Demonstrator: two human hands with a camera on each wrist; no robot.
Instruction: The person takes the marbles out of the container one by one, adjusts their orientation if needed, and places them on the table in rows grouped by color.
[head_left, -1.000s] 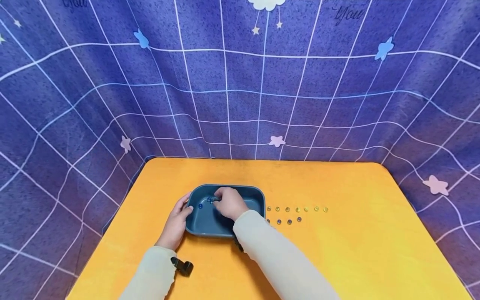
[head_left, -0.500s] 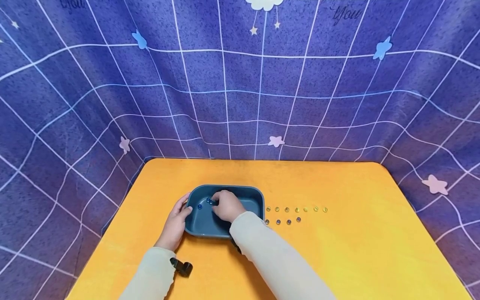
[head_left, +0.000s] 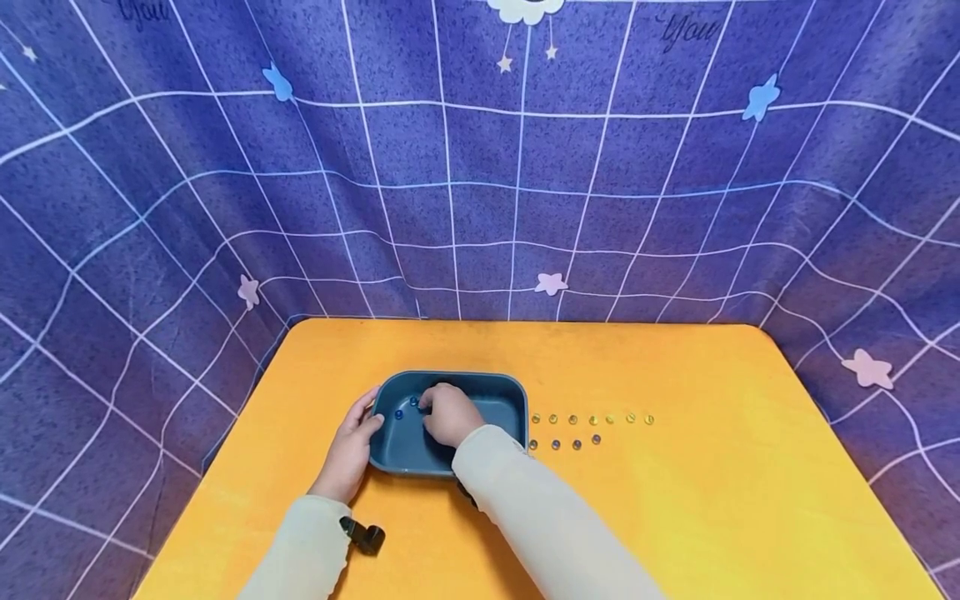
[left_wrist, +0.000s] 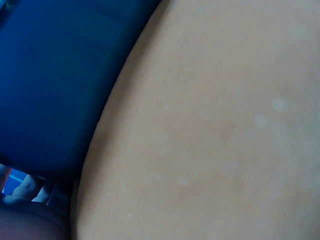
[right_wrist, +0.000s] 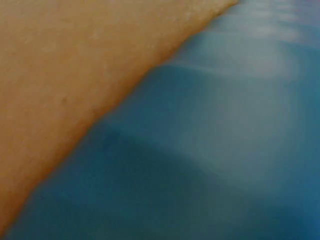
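A dark blue plastic basin stands on the table. My left hand grips its left end, thumb over the rim and fingers along the outer wall. Inside the basin is my right hand, fingers curled down near the floor. Two blue marbles lie just left of it: one marble close to the fingertips, another marble nearer the left wall. Whether the right fingertips pinch a marble is hidden. The left wrist view has the basin wall and part of the left hand; the right wrist view has the blurred basin wall.
Right of the basin, a row of several yellow marbles runs along the yellow table. Below it is a shorter row of dark marbles. A blue-purple curtain surrounds the table's back and sides.
My right hand has shifted slightly left and down in the basin. A third blue marble, seen beside its fingertips earlier, is now out of sight. The left hand keeps its grip.
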